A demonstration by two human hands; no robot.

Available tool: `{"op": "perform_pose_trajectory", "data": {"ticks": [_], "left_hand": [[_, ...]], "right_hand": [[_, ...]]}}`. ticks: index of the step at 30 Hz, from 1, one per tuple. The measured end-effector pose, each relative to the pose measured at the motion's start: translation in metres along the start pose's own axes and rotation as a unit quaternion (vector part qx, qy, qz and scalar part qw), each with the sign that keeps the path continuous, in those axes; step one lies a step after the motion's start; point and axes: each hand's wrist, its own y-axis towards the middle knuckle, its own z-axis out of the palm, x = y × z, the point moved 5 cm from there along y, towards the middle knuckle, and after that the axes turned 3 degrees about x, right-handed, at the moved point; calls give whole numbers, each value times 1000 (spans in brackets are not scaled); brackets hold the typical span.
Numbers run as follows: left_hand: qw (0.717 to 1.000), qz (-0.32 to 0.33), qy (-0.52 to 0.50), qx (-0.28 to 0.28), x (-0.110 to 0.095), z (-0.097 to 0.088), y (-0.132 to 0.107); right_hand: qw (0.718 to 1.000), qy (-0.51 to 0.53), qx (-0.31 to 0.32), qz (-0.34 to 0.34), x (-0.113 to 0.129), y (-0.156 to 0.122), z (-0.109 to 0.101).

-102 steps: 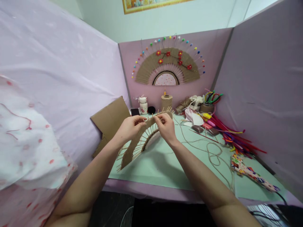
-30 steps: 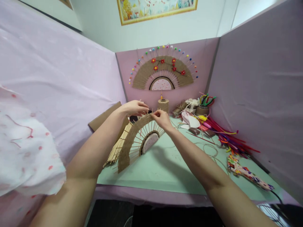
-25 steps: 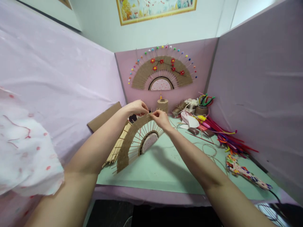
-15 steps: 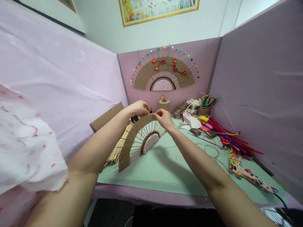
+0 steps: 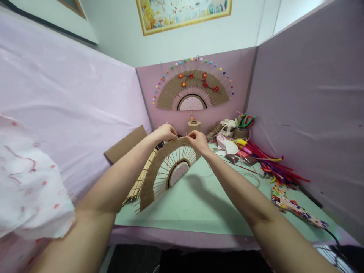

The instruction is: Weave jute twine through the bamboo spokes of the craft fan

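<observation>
A woven twine fan (image 5: 148, 180) on thin wooden sticks is tilted up over the table, its left end low. A pale half-disc with pink spots (image 5: 179, 171) forms its base. At the top edge of the fan, my left hand (image 5: 167, 132) has its fingers closed together on the rim; the fingertips are partly hidden. Just to the right, my right hand (image 5: 198, 141) pinches the same rim between thumb and forefinger. Stick ends poke up between the two hands. Any loose strand in the fingers is too small to make out.
Behind hangs a finished-looking fan (image 5: 167, 93) with red flowers and coloured pinheads. A twine spool (image 5: 193, 126) stands below it. Bamboo sticks (image 5: 141, 180) and cardboard (image 5: 125, 144) lie left. Pipe cleaners (image 5: 270, 163), a pot of pliers (image 5: 241, 132) and a patterned glue gun (image 5: 298, 210) occupy the right.
The view has shifted slightly. Both hands stay at the fan's top edge; a dark bit seen by my left fingertips before is now mostly hidden.
</observation>
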Motion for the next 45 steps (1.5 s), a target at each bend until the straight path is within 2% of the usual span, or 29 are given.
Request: {"op": "perform_pose_trajectory", "data": {"ticks": [9, 17, 24, 30, 35, 40, 45], "left_hand": [[999, -16, 26, -33, -4, 4, -1], [999, -14, 31, -37, 1, 5, 3], [998, -22, 43, -28, -1, 5, 2], [997, -40, 62, 22, -6, 0, 6], [995, -22, 86, 42, -23, -8, 23], [982, -70, 137, 108, -40, 10, 44], [979, -87, 135, 123, -45, 21, 53]], "right_hand": [[1000, -28, 1, -13, -11, 24, -7], [997, -35, 11, -64, 1, 44, -8], [998, -44, 21, -34, -15, 41, -2], [999, -22, 18, 22, -37, 21, 6], [999, 19, 21, 37, -45, 16, 17], [998, 51, 22, 37, -50, 14, 21], [997, 74, 20, 32, -59, 13, 17]]}}
